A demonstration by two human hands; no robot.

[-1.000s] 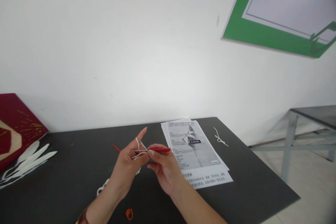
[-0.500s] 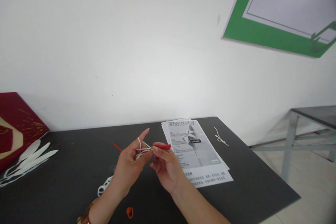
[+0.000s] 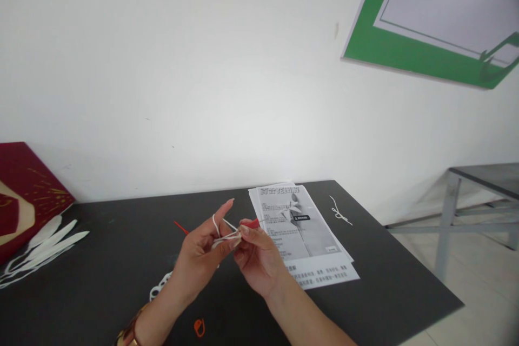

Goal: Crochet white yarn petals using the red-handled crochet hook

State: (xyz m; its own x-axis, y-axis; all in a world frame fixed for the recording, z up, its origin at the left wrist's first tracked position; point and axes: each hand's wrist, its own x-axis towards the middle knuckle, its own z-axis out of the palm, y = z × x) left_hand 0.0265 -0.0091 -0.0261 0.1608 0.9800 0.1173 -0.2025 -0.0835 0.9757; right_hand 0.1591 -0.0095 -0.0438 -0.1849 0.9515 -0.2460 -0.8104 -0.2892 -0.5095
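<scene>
White yarn [image 3: 230, 225] loops round the raised index finger of my left hand [image 3: 198, 259], whose thumb and other fingers pinch the yarn strands lower down. Close against it, my right hand [image 3: 261, 262] grips a crochet hook with a red handle [image 3: 252, 223] between thumb and fingers. The hook's tip is hidden among the yarn and fingertips. Both hands meet above the dark table [image 3: 121, 259]. An orange stitch marker [image 3: 199, 327] lies below them, and white rings [image 3: 159, 287] are partly covered by my left forearm.
Printed sheets [image 3: 324, 273] lie under and beyond my right hand, with a short piece of knotted white yarn [image 3: 339, 213] beside them. A thin red stick [image 3: 180, 227] shows behind my left hand. White leaf-shaped pieces [image 3: 57, 243] rest at left near a dark red panel [image 3: 44, 184].
My right hand has turned slightly, and less of the red handle shows. The yarn strands between the hands have drawn closer together. The things on the table stay put.
</scene>
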